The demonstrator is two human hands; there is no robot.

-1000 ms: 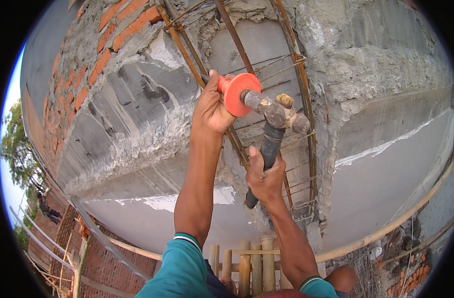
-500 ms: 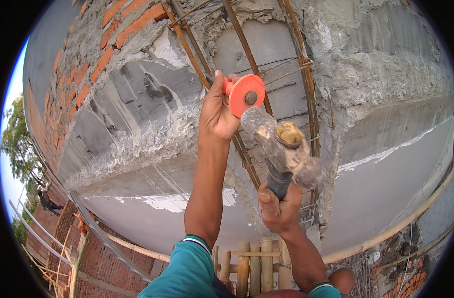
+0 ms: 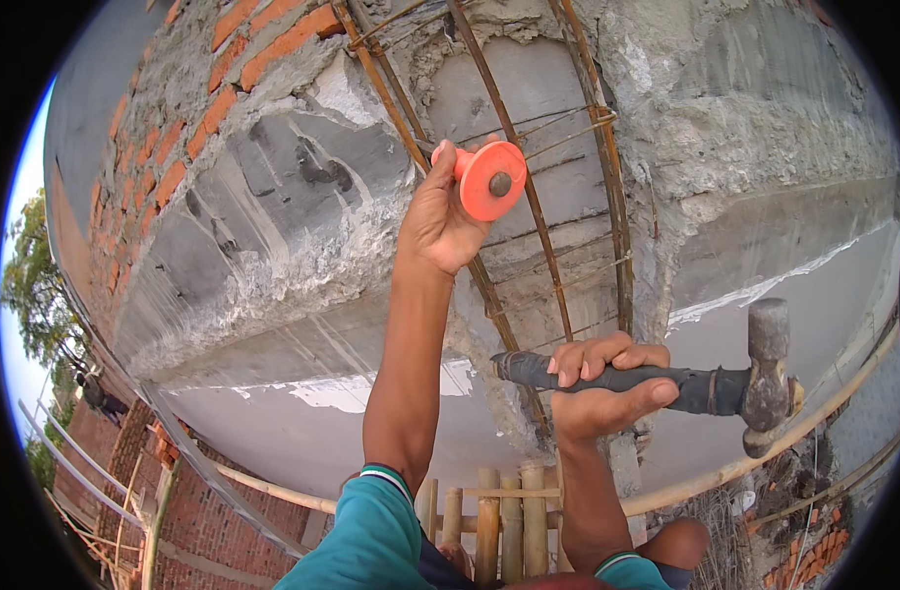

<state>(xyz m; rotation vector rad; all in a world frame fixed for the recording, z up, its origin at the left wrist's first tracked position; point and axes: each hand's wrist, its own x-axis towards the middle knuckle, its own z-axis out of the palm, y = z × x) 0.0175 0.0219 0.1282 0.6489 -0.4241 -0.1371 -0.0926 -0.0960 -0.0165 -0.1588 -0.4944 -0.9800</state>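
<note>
Left hand clamped round chisel, orange guard up against exposed rebar, tip hidden, probably on concrete; right hand fisted on hammer, held sideways, well below chisel.

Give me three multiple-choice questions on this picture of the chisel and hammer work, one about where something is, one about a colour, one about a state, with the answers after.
1. Where is the hammer head compared with the chisel?
A. lower and to the right
B. touching its end
C. above it

2. What colour is the chisel's hand guard?
A. blue
B. orange-red
C. green

3. How does the hammer lie in the right hand?
A. head pointing straight down
B. roughly level, head out to the right
C. lying loose on the bamboo poles

Answers:
1 A: the head hangs well away, lower right.
2 B: the disc by the left hand is orange-red.
3 B: the dark handle runs sideways through the fist.
</note>
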